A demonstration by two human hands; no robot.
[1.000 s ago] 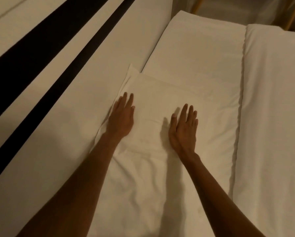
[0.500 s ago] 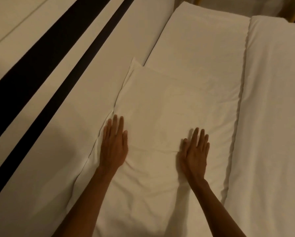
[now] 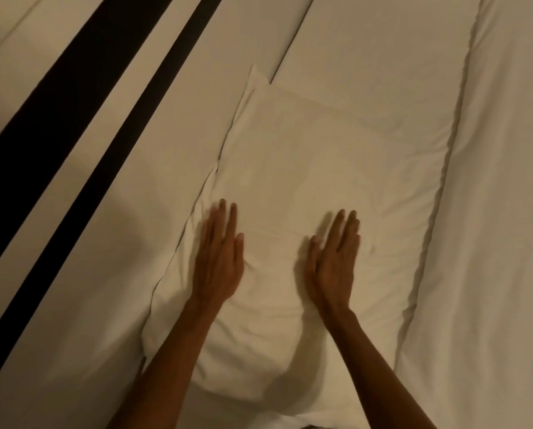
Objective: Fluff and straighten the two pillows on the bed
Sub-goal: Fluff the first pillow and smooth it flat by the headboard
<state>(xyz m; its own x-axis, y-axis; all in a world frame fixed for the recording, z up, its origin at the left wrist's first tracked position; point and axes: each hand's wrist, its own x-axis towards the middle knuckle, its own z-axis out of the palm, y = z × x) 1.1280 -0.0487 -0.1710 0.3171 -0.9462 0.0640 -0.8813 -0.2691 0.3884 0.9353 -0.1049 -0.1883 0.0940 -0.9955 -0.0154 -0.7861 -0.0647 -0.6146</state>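
Note:
A white pillow [image 3: 305, 168] lies flat at the head of the bed, its long side running away from me. My left hand [image 3: 217, 258] rests palm down near its left edge, fingers straight and close together. My right hand [image 3: 333, 261] rests palm down on the pillow's middle, a little right of the left one. Neither hand grips the fabric. A second white pillow [image 3: 382, 63] lies beyond the first, partly overlapped by its far end.
A pale headboard [image 3: 120, 243] with two dark stripes [image 3: 82, 144] runs diagonally along the left. A white duvet [image 3: 500, 212] covers the bed on the right, its folded edge running beside both pillows.
Both hands have slid back towards me along the pillow, palms flat, from its middle to its near half. The camera has tilted down and closer.

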